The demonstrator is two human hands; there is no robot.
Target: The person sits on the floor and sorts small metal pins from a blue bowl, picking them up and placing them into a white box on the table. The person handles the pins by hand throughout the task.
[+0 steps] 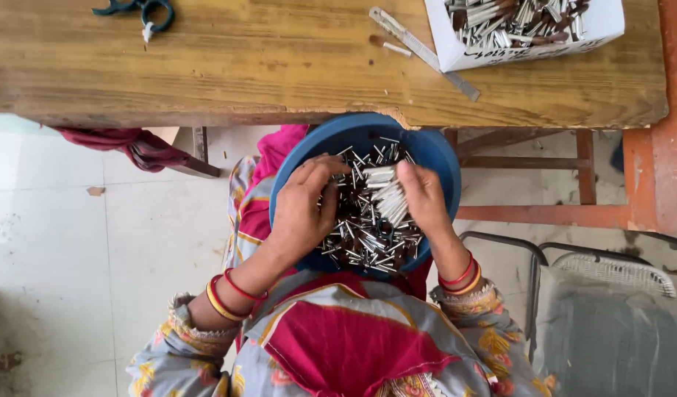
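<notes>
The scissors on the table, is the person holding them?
No, the scissors lie alone at the far edge of the wooden table, while the left hand and right hand are in the blue bowl.

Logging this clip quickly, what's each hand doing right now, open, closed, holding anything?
Left hand: fingers curled, reaching into the metal pins in the blue bowl; a grip cannot be told.
Right hand: closed on a bundle of pins.

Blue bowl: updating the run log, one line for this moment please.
left hand: in blue bowl | right hand: holds bundle of metal pins
</notes>
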